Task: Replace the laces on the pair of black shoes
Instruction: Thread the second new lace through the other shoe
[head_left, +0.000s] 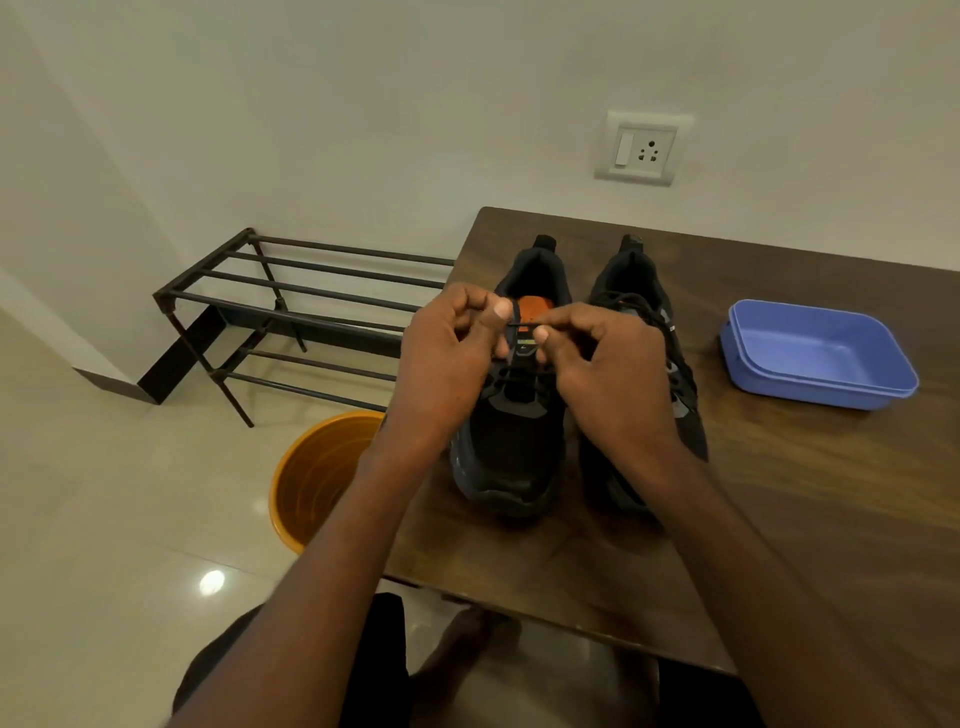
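Both hands, left grip (457, 343) and right grip (597, 358), pinch a black lace (522, 325) over the left shoe (511, 452) on a dark wooden tabletop (779, 493); blue tub (815, 353) right, orange bucket (317, 478) left on the tiled floor (104, 493).

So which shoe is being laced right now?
On the wooden table two black shoes stand side by side. It is the left shoe, nearer the orange bucket, with both hands pinching a lace over its orange insole; the other shoe is untouched.

left hand (447, 358), right hand (602, 374), fingers curled, pinching
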